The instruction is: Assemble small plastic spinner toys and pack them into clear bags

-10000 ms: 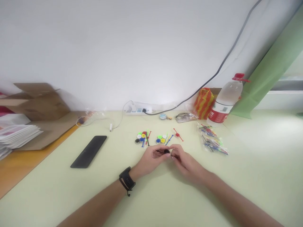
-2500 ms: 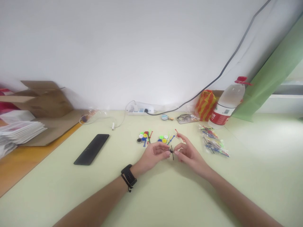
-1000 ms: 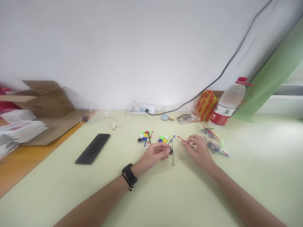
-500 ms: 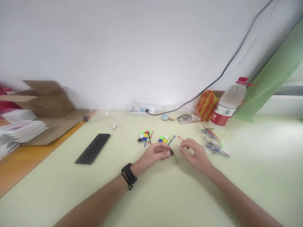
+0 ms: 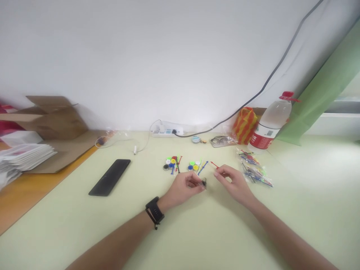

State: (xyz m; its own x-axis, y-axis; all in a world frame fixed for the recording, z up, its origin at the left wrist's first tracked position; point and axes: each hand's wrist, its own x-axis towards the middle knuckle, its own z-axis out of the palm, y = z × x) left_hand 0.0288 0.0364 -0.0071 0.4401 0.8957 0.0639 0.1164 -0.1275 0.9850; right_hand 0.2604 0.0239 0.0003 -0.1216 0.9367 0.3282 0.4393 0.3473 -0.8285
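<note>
My left hand (image 5: 184, 187), with a black watch on its wrist, is closed and pinches a small black plastic piece (image 5: 203, 183) just above the pale green table (image 5: 197, 232). A little to the right, my right hand (image 5: 234, 181) is curled and holds a thin red stick (image 5: 215, 164) whose tip pokes out to the left. Two small heaps of coloured buttons and sticks (image 5: 172, 163) (image 5: 196, 165) lie just beyond the hands.
A black phone (image 5: 109, 177) lies to the left. Clear bags of coloured sticks (image 5: 254, 168), a water bottle (image 5: 268, 125), an orange striped bag (image 5: 244, 125), glasses (image 5: 222, 140) and a power strip (image 5: 167, 131) stand along the back. Cardboard (image 5: 53, 123) and papers (image 5: 22, 157) sit at far left.
My right hand picked up the red stick from near the heaps and drew it back toward the left hand. The left hand stayed put, holding the black piece, and turned slightly.
</note>
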